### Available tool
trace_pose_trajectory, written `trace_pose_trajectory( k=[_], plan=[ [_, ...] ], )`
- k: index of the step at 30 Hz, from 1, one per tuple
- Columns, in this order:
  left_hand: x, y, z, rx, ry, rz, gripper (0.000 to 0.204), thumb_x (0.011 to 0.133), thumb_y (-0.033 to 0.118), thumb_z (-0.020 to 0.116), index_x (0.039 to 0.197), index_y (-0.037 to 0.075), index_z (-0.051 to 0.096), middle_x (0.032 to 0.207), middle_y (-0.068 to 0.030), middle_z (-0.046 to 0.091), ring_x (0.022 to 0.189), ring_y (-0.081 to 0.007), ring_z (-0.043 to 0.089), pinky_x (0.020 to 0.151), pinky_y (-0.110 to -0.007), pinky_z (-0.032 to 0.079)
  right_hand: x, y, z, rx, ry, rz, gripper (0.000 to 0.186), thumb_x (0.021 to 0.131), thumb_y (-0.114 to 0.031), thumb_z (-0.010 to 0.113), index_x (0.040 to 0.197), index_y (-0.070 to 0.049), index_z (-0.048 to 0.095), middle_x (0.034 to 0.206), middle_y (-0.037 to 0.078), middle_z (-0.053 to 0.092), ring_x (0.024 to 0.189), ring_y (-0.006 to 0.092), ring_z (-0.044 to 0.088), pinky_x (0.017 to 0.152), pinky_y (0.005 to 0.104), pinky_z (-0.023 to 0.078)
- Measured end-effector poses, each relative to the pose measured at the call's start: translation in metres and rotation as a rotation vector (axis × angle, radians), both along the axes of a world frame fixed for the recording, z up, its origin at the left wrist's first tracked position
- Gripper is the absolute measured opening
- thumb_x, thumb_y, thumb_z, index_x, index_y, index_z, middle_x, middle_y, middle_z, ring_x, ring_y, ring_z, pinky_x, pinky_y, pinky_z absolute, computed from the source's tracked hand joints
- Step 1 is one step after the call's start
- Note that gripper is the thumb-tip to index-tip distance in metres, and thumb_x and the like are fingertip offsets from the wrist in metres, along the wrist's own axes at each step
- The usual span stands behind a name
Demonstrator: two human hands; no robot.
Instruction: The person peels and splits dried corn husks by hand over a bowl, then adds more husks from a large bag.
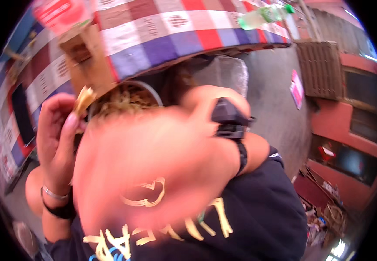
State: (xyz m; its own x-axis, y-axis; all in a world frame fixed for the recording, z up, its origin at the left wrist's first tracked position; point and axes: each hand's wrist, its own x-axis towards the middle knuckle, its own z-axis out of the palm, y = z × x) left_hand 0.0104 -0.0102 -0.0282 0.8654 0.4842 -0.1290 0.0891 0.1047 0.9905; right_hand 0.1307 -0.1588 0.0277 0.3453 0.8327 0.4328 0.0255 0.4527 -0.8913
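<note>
My left hand [57, 139] is closed in a pinch, with a small pale-yellow folded piece [84, 100] between thumb and fingertips. A metal bracelet and a dark band circle that wrist. Close to the camera, my right hand [149, 152] is a large motion smear across the middle, its fingers impossible to make out. On its wrist sits a black strapped device [229, 117]. Behind it a round container [154, 90] with a pale rim holds many thin yellowish strips [125, 99]; the right hand hides its lower part.
A checked cloth [162, 54] covers the table ahead. On it are a brown block-like object [86, 61], a pink packet [60, 15], a dark phone-like slab [22, 114] and a green-capped bottle [264, 17]. A clear plastic bag [229, 71] lies beyond my right hand; a slatted wooden piece [321, 69] stands right.
</note>
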Motion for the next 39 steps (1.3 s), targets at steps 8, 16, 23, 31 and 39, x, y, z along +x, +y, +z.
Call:
trace_pose_trajectory(
  k=[8, 16, 23, 31, 39],
  plan=[
    [0.01, -0.014, 0.006, -0.085, -0.266, -0.054, 0.048, 0.093, 0.003, 0.051, 0.137, 0.004, 0.032, 0.099, -0.0084, 0.06, 0.083, -0.01, 0.057, 0.075, -0.023, 0.048, 0.01, 0.017, -0.06, -0.236, -0.421, -0.203, 0.039, 0.091, -0.021, 0.061, 0.122, 0.001, 0.056, 0.115, 0.023, 0.055, 0.112, 0.0367, 0.052, 0.093, 0.0394, 0.043],
    [0.007, -0.013, 0.026, -0.025, -0.043, -0.184, 0.06, 0.094, 0.017, 0.053, 0.145, 0.003, 0.025, 0.069, 0.0024, 0.049, 0.053, -0.0015, 0.038, 0.049, -0.017, 0.029, 0.059, 0.021, -0.039, 0.015, 0.849, 0.389, 0.048, 0.103, -0.038, 0.03, 0.131, -0.002, 0.044, 0.082, 0.006, 0.054, 0.069, 0.0112, 0.052, 0.064, 0.0254, 0.046],
    [0.004, 0.01, 0.038, 0.227, -0.297, -0.258, 0.039, 0.09, 0.018, 0.055, 0.12, -0.005, 0.048, 0.069, 0.0032, 0.048, 0.053, -0.0025, 0.037, 0.048, -0.02, 0.028, 0.055, 0.0, -0.005, -0.877, -0.61, 0.554, 0.028, 0.093, -0.029, 0.058, 0.103, -0.003, 0.056, 0.076, 0.009, 0.063, 0.067, 0.022, 0.062, 0.062, 0.0336, 0.048],
    [0.037, 0.01, 0.036, 0.84, -0.427, -0.216, 0.021, 0.091, 0.011, 0.057, 0.108, 0.0, 0.056, 0.098, -0.0108, 0.058, 0.09, -0.0187, 0.055, 0.079, -0.028, 0.043, 0.02, 0.0, -0.033, -0.794, 0.122, 0.548, 0.04, 0.101, -0.038, 0.041, 0.092, -0.004, 0.06, 0.069, 0.004, 0.054, 0.067, 0.0113, 0.051, 0.061, 0.0284, 0.043],
    [0.016, -0.01, 0.029, 0.685, -0.318, -0.211, 0.002, 0.09, 0.0, 0.051, 0.089, -0.001, 0.053, 0.084, -0.0072, 0.053, 0.068, -0.0124, 0.048, 0.063, -0.023, 0.039, 0.015, 0.01, -0.04, -0.225, 0.038, -0.1, 0.021, 0.1, -0.019, 0.048, 0.103, 0.0, 0.057, 0.087, 0.002, 0.057, 0.079, 0.0057, 0.052, 0.07, 0.0203, 0.043]
  ],
)
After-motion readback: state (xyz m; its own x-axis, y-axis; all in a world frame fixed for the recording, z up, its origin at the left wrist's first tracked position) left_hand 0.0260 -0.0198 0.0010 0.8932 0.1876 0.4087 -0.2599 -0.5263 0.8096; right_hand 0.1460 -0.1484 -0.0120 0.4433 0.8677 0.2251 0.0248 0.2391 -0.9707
